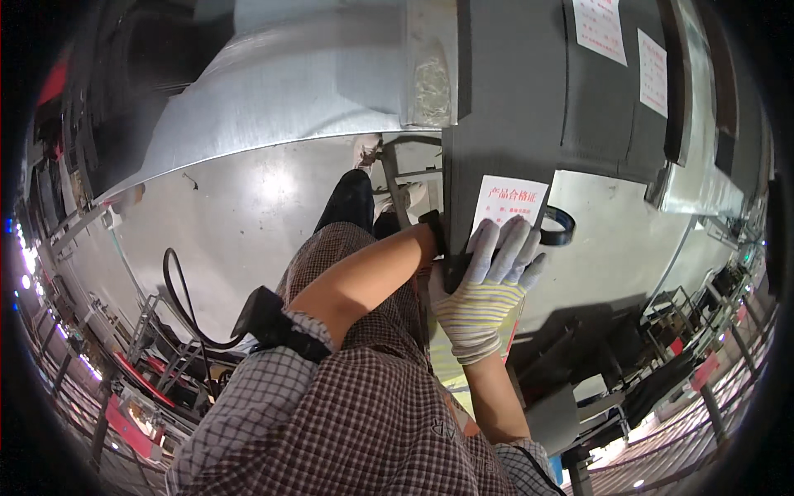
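My right hand (pixel 488 285), in a white and yellow striped knit glove, lies with its fingers stretched out over the lower part of a white paper label (pixel 509 198) with red print. That label rests on a dark grey panel (pixel 504 132). Just beyond my fingertips is a roll of black tape (pixel 559 226) at the panel's near edge. My left forearm (pixel 372 269) reaches across to the panel's left side and ends at a black band (pixel 432 231). Past that band the left hand is hidden, so what it touches does not show.
Two more white labels (pixel 600 31) (pixel 653 73) are on the panel's far right. A large shiny metal sheet (pixel 273 91) lies far left, beside a clear-wrapped strip (pixel 431 83). A black cable (pixel 178 289) loops by my left arm. Metal racks (pixel 157 331) stand around on the grey floor.
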`<action>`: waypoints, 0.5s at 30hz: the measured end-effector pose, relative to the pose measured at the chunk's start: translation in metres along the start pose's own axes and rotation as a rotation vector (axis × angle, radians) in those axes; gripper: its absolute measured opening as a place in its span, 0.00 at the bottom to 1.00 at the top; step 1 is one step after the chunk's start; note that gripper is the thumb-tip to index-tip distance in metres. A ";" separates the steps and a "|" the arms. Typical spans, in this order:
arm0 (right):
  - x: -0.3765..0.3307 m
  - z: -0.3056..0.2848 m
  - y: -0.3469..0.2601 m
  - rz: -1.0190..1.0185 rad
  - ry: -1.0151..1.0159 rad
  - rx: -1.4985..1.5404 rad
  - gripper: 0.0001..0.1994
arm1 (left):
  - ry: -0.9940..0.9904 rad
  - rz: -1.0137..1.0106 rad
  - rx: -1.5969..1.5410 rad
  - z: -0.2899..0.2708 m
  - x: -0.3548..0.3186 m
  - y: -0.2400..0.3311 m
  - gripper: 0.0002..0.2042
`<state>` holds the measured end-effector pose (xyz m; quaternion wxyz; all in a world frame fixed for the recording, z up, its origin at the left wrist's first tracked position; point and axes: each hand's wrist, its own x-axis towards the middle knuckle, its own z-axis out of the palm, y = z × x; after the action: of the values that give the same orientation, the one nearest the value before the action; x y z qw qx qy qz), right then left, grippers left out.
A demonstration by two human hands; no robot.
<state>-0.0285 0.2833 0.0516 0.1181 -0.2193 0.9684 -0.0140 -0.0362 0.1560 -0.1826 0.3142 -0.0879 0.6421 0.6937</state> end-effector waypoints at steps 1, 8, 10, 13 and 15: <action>-0.007 0.015 0.001 0.033 0.051 0.032 0.51 | 0.001 0.018 -0.103 0.000 -0.008 0.010 0.29; 0.029 0.013 -0.012 0.009 0.077 0.106 0.48 | 0.150 -0.188 -0.920 -0.067 -0.162 0.116 0.16; 0.048 -0.014 -0.020 0.037 0.151 0.169 0.48 | 0.084 -0.032 -0.824 -0.054 -0.180 0.127 0.12; 0.065 -0.049 -0.016 -0.038 0.176 0.403 0.41 | 0.298 0.333 0.230 -0.028 -0.159 0.141 0.17; 0.069 -0.076 -0.009 -0.238 0.240 0.683 0.37 | 0.407 0.256 -0.111 -0.012 -0.141 0.149 0.24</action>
<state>-0.1026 0.2443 0.1104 0.0675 -0.2750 0.8827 -0.3751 -0.0108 0.1030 0.0144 0.0826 -0.1611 0.6589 0.7301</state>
